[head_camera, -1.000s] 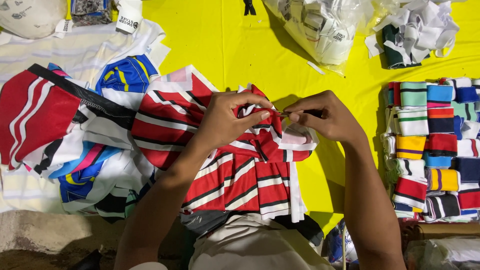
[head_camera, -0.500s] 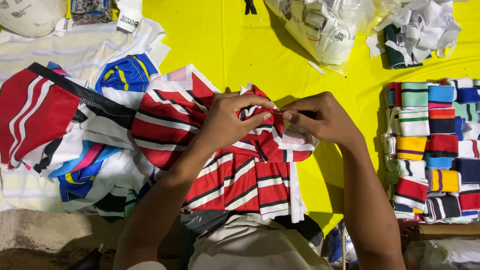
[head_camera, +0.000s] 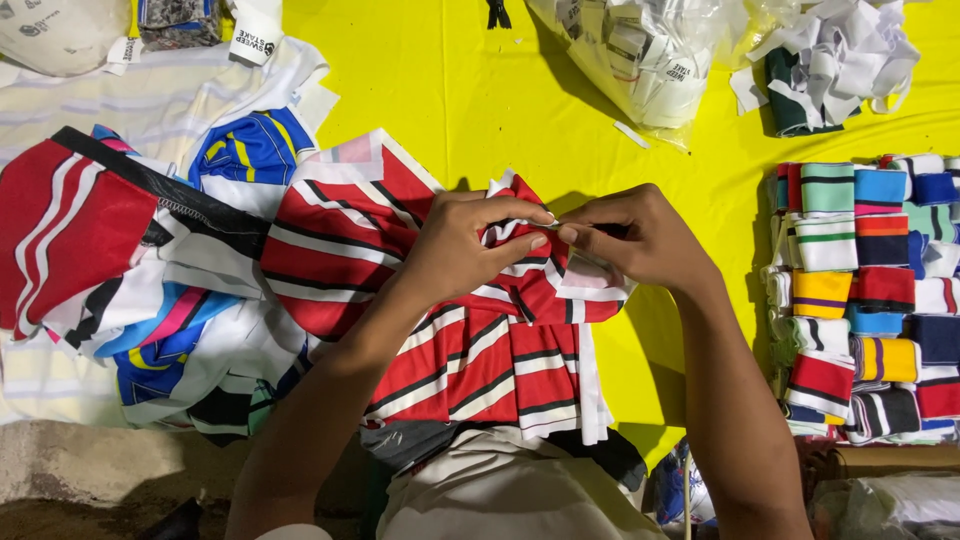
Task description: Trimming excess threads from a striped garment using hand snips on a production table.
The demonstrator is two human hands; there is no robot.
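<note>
Nearest the viewer, at six o'clock, a fold of pale cloth (head_camera: 500, 500) lies across the person's lap, and both bare forearms reach up from it toward the middle of a bright yellow worktop (head_camera: 430, 80). At the centre, the left hand (head_camera: 465, 245) and the right hand (head_camera: 630, 240) meet fingertip to fingertip, each pressed together in a pinch on the top edge of a red, white and black striped garment piece (head_camera: 450, 360) that drapes from the hands back toward the lap. The step in hand looks like fine work at that pinched edge, folding or lining it up; the next move would call for a steady, matched grip from both hands. At nine o'clock lies a heap of red, blue and white cut fabric (head_camera: 130, 280). At three o'clock stand rows of folded striped knit bands (head_camera: 860, 290). Farthest off, at one o'clock, sits a clear plastic bag of white pieces (head_camera: 640, 60).
</note>
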